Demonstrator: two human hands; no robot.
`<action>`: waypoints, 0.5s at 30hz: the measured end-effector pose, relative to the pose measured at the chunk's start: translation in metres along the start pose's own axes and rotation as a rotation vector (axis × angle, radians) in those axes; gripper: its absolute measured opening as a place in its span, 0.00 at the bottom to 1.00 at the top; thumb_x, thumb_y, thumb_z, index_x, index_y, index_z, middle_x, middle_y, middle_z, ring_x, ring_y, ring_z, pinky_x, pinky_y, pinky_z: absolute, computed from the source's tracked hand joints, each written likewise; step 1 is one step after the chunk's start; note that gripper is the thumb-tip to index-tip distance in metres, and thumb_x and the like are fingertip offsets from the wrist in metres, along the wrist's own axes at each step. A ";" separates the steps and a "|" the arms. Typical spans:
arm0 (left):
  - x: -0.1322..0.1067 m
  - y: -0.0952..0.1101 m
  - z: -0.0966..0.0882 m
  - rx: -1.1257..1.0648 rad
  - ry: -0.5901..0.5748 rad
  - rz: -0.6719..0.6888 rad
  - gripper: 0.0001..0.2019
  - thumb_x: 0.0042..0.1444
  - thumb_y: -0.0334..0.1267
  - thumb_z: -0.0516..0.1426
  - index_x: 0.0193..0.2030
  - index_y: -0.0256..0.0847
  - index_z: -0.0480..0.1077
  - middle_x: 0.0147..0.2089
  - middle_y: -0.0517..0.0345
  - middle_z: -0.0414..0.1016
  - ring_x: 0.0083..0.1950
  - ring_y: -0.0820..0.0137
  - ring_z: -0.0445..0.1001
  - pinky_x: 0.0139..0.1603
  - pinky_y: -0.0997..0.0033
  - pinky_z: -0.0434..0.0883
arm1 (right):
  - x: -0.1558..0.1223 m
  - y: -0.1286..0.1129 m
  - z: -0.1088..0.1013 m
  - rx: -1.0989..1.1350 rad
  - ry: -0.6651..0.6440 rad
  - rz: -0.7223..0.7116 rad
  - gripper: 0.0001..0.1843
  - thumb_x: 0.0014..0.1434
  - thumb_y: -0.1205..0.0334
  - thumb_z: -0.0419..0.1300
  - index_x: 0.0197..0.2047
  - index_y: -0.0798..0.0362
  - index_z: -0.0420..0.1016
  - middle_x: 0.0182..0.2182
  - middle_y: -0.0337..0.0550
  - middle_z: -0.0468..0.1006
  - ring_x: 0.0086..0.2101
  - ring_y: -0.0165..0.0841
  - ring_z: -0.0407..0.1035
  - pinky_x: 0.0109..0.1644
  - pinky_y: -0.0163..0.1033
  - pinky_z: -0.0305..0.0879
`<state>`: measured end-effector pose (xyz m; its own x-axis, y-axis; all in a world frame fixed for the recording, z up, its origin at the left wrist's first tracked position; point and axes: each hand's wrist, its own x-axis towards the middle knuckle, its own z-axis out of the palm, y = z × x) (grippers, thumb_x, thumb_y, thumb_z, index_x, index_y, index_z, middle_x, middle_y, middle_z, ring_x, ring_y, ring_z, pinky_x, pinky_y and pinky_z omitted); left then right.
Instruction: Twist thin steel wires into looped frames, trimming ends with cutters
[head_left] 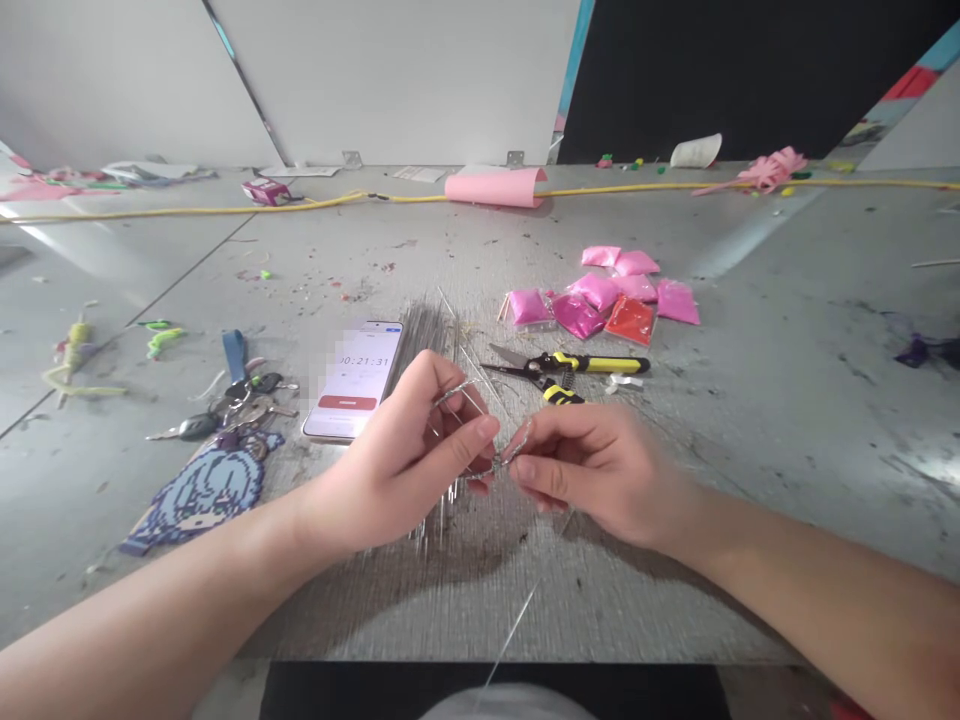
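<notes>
Head view: twisted wire (496, 463) between fingertips (487, 430)

My single view comes from a camera on my head, looking forward and down across the table (765, 420), with my left hand (409, 450) and right hand (600, 460) close before it, near mid-frame. My forearms (202, 590) run in from the lower left and right, the table's near edge crosses the bottom, and upright panels (412, 80) at the back span the top.
</notes>
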<state>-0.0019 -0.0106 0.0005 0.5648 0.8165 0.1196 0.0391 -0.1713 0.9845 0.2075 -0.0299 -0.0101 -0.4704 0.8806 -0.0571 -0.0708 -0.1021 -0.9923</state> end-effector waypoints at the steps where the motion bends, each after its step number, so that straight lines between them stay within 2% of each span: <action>1: 0.000 0.000 -0.001 0.019 -0.003 0.016 0.09 0.69 0.38 0.53 0.41 0.45 0.53 0.36 0.63 0.68 0.31 0.75 0.74 0.30 0.71 0.78 | -0.001 0.000 0.001 0.004 0.005 0.001 0.09 0.59 0.58 0.69 0.33 0.54 0.78 0.23 0.37 0.74 0.23 0.25 0.66 0.24 0.31 0.62; 6: -0.001 0.002 -0.001 0.129 0.016 0.053 0.09 0.69 0.37 0.53 0.41 0.45 0.53 0.38 0.62 0.65 0.31 0.75 0.75 0.28 0.71 0.76 | -0.003 0.006 0.002 -0.084 0.014 -0.043 0.09 0.64 0.56 0.63 0.37 0.54 0.76 0.25 0.37 0.73 0.23 0.25 0.65 0.25 0.32 0.62; 11: -0.002 0.003 0.001 0.137 0.026 0.052 0.10 0.69 0.37 0.53 0.41 0.46 0.52 0.38 0.62 0.64 0.30 0.76 0.74 0.28 0.72 0.76 | -0.006 0.009 0.003 -0.229 0.033 -0.109 0.09 0.67 0.57 0.60 0.38 0.53 0.73 0.25 0.35 0.68 0.24 0.25 0.59 0.25 0.32 0.56; 15: -0.002 -0.002 -0.001 0.192 0.011 0.091 0.09 0.69 0.35 0.53 0.42 0.46 0.52 0.38 0.61 0.65 0.31 0.74 0.74 0.28 0.71 0.74 | 0.000 0.007 -0.001 -0.124 0.002 -0.028 0.04 0.65 0.62 0.61 0.38 0.52 0.71 0.25 0.33 0.67 0.23 0.24 0.57 0.25 0.30 0.55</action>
<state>-0.0042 -0.0116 -0.0017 0.5645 0.7984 0.2096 0.1453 -0.3461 0.9269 0.2082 -0.0303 -0.0176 -0.4682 0.8831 -0.0294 0.0257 -0.0197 -0.9995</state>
